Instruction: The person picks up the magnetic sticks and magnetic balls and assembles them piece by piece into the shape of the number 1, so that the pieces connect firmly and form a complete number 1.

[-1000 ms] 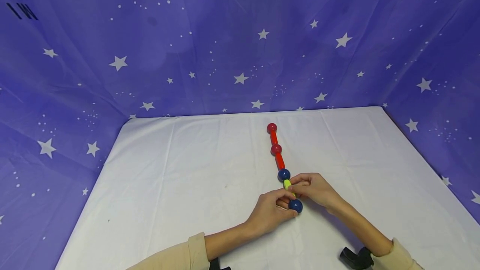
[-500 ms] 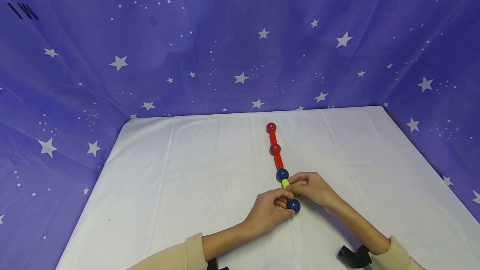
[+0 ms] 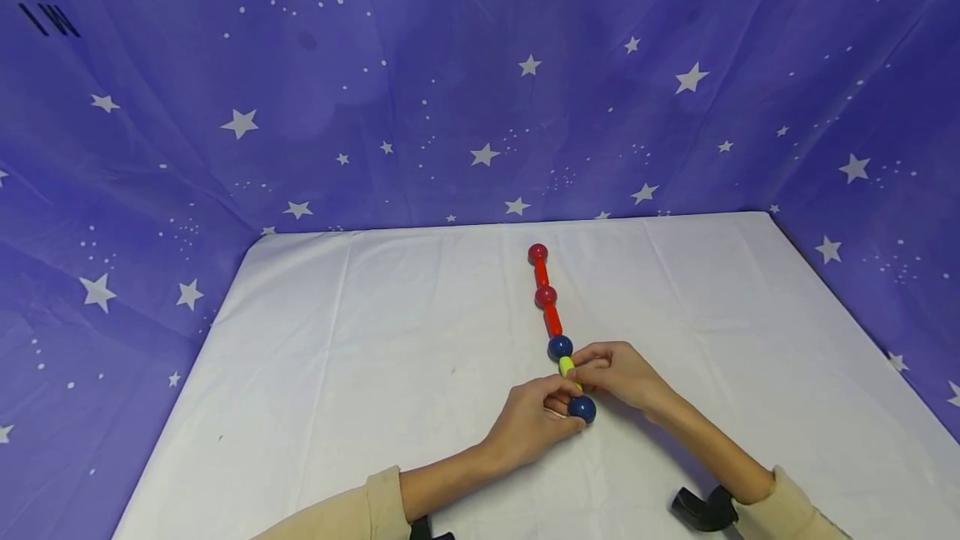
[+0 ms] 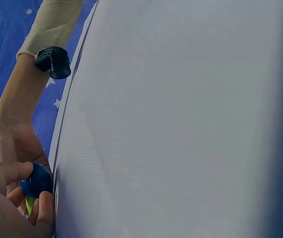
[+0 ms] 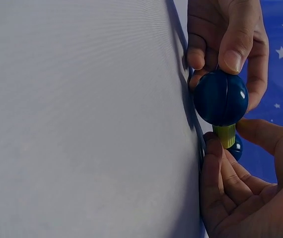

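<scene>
A chain of balls and rods, like a magnetic building set, runs away from me on the white table. My left hand [image 3: 525, 423] grips the near blue ball [image 3: 582, 409] between thumb and fingers. Just beyond it, the fingers of my right hand [image 3: 622, 375] pinch the yellow-green rod [image 3: 567, 366], partly covered by them. That rod joins the near ball to a second blue ball [image 3: 560, 347]. Farther off follow a red rod [image 3: 552, 318], a red ball [image 3: 545, 296], another red rod [image 3: 542, 272] and an end red ball [image 3: 537, 254]. In the right wrist view the blue ball [image 5: 221, 97] meets the rod's end.
White cloth covers the table [image 3: 375, 340]. Purple-blue star-printed fabric [image 3: 480, 90] hangs behind it and along both sides. Black wrist devices [image 3: 705, 510] sit by the beige sleeves [image 3: 783, 507] at the near edge.
The whole chain has slid slightly left, both hands moving along with it. Their hold on the blue ball and yellow-green rod looks the same.
</scene>
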`<state>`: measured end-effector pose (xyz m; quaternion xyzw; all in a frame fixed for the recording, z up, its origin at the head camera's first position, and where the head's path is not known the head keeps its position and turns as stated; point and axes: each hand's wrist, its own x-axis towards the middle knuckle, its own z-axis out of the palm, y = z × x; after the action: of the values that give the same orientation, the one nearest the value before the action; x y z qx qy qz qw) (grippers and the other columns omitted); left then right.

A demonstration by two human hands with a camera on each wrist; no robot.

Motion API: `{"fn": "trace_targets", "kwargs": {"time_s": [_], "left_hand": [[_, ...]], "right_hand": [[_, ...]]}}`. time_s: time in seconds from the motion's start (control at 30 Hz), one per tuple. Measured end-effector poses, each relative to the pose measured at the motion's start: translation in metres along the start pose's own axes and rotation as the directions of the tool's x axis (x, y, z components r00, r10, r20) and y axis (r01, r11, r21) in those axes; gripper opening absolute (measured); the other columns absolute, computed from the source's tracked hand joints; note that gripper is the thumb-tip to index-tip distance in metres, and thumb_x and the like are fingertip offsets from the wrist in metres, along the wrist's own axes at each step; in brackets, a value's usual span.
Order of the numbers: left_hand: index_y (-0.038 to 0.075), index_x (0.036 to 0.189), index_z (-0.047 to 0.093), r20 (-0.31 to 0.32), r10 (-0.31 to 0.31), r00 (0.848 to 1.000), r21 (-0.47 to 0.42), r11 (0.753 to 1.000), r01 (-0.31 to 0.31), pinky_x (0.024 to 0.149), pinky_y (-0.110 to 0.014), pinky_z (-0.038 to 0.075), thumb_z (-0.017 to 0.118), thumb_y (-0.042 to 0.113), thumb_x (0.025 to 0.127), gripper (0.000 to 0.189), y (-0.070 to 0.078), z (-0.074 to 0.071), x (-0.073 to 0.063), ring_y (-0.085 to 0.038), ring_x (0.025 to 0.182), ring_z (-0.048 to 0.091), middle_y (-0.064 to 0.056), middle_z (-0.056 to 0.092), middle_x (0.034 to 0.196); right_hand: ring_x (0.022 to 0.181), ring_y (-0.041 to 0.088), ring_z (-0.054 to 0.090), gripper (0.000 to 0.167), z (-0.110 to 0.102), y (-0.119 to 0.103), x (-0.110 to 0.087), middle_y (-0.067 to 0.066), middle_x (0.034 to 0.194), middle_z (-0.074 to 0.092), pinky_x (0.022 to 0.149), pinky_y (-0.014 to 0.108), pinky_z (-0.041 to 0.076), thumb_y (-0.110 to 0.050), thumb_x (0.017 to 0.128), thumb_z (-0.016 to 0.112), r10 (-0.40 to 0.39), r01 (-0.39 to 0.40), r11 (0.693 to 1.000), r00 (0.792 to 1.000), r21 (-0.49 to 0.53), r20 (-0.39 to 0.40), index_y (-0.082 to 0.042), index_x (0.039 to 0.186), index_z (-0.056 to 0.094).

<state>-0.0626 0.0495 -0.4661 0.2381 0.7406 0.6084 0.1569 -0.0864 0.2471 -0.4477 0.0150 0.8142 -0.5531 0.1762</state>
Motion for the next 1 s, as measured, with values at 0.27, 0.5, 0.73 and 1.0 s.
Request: {"fn": "trace_targets", "kwargs": {"time_s": [0.27,0.5,0.73,1.0], "left_hand": [[0.001,0.108,0.069,-0.016,0.01,1.0,0.019,1.0,-0.01,0.075,-0.018,0.055,0.08,0.0,0.083,0.027,0.0,-0.004,-0.002,-0.005,0.083,0.065,0.0,0.067,0.095],[0.001,0.108,0.069,-0.029,0.005,1.0,0.02,1.0,-0.005,0.074,-0.018,0.055,0.08,0.0,0.082,0.028,0.001,-0.008,-0.005,-0.005,0.082,0.065,0.001,0.066,0.093],[0.002,0.107,0.069,-0.045,-0.002,0.999,0.027,1.0,0.004,0.074,-0.018,0.055,0.081,0.0,0.081,0.028,-0.001,-0.011,-0.008,-0.005,0.081,0.064,0.002,0.065,0.092],[0.002,0.107,0.069,-0.049,-0.015,0.999,0.028,0.999,0.016,0.074,-0.018,0.055,0.081,0.0,0.082,0.028,-0.002,-0.015,-0.01,-0.008,0.082,0.065,0.0,0.065,0.092]], "right_hand": [[0.076,0.019,0.064,0.031,0.003,-0.001,0.004,0.006,0.085,0.074,0.067,0.028,0.054,-0.02,0.089,0.076,-0.006,0.006,1.0,1.0,-0.007,0.007,0.004,0.108,0.07],[0.076,0.018,0.064,0.029,0.008,-0.004,0.007,0.006,0.085,0.074,0.067,0.028,0.053,-0.019,0.089,0.076,0.003,-0.003,1.0,1.0,-0.007,0.01,0.003,0.107,0.07],[0.076,0.018,0.063,0.029,0.012,-0.005,0.01,0.006,0.085,0.074,0.067,0.028,0.053,-0.019,0.088,0.076,-0.007,0.008,1.0,1.0,-0.019,0.018,0.003,0.107,0.07],[0.075,0.017,0.063,0.027,0.015,-0.006,0.014,0.005,0.084,0.074,0.065,0.028,0.052,-0.018,0.088,0.075,-0.03,0.031,0.999,0.999,-0.023,0.033,0.003,0.105,0.071]]}}
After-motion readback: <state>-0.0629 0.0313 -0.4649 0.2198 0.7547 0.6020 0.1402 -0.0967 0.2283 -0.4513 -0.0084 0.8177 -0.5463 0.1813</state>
